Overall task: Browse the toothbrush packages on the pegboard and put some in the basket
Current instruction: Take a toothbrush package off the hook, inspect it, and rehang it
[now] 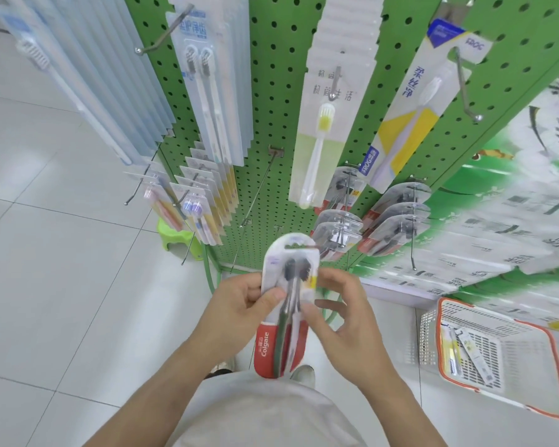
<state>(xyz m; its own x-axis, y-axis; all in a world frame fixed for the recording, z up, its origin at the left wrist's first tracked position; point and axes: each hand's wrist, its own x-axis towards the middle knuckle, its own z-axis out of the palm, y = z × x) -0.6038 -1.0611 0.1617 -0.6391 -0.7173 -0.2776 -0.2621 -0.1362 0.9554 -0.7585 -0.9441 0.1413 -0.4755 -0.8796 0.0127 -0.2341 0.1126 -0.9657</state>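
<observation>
I hold a red-and-white Colgate toothbrush package [286, 279] upright in front of me, just below the green pegboard [271, 91]. My left hand [239, 304] grips its left edge, thumb across the front. My right hand [336, 311] pinches its right side. More toothbrush packages hang on the pegboard's hooks, among them a white-and-yellow one [323, 130] and a blue-and-yellow one [410, 117]. A white basket with an orange rim [497, 324] sits on the floor at the right, with toothbrush packages [462, 353] lying inside.
Several bare metal hooks [259, 191] stick out from the pegboard's lower middle. A small green stool [178, 240] stands on the tiled floor left of the rack. A printed green-and-white panel [497, 204] runs along the right. My shoes [300, 372] show below the package.
</observation>
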